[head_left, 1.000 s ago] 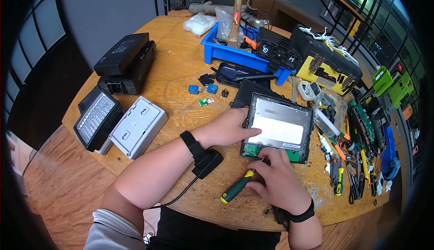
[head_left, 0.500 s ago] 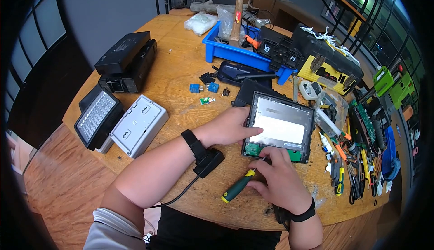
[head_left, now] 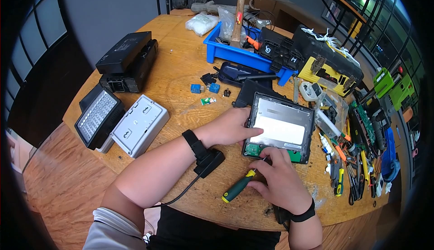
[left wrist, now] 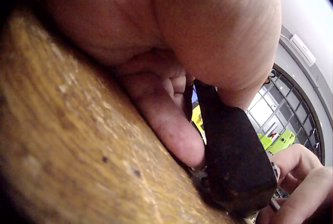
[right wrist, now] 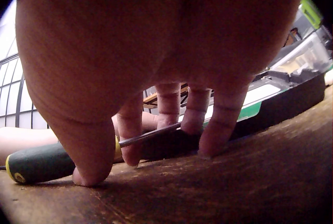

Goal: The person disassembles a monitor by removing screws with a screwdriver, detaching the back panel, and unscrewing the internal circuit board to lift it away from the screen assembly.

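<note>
A flat black-framed device (head_left: 282, 119) with a silver back and a green circuit board (head_left: 252, 149) lies at the middle right of the table. The left hand (head_left: 228, 127) grips its left side, thumb on the silver back, other fingers at and below the edge; the left wrist view shows that hand (left wrist: 166, 37) against the black casing (left wrist: 237, 156). At the near edge the right hand (head_left: 281, 180) holds a green and yellow screwdriver (head_left: 238, 187) between thumb and fingers. In the right wrist view the hand (right wrist: 156, 52) has the screwdriver handle (right wrist: 44, 162) by its thumb, shaft under the fingers.
A white box (head_left: 139, 126), an LED lamp (head_left: 97, 118) and stacked black cases (head_left: 124, 60) stand at left. Behind are a blue tray (head_left: 239, 56), small blue parts (head_left: 197, 88) and a black-yellow toolbox (head_left: 325, 60). Loose tools, including pliers (head_left: 334, 168), crowd the right side.
Both hands keep their hold on the device and screwdriver. The whole view has shifted very slightly; nothing else has visibly moved.
</note>
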The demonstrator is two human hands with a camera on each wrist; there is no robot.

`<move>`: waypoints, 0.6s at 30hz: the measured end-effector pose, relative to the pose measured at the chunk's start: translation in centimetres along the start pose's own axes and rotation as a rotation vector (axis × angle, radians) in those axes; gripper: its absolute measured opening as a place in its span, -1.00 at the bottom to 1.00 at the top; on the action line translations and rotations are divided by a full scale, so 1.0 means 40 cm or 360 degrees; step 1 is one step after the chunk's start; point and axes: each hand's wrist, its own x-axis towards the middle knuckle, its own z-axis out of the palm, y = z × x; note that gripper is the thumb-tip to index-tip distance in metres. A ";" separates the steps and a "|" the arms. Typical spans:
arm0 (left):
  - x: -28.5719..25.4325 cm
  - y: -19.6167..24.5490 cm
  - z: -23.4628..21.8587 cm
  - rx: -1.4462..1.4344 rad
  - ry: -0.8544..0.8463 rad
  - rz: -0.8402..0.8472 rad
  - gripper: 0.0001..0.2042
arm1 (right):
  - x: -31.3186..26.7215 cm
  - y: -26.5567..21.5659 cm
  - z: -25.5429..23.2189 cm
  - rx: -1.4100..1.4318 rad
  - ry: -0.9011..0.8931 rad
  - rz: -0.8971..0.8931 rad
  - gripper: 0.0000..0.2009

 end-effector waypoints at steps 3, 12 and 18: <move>-0.001 0.002 -0.001 -0.0010 -0.0005 -0.0003 -0.55 | 0.000 0.001 0.001 0.0008 -0.0006 0.0003 -0.65; -0.002 0.001 -0.002 -0.0005 -0.0004 0.0018 -0.55 | 0.000 0.002 0.001 0.0007 -0.0013 0.0001 -0.63; 0.001 -0.003 -0.002 0.0012 -0.0010 0.0019 -0.55 | -0.001 0.001 0.001 -0.0010 -0.0003 -0.0009 -0.63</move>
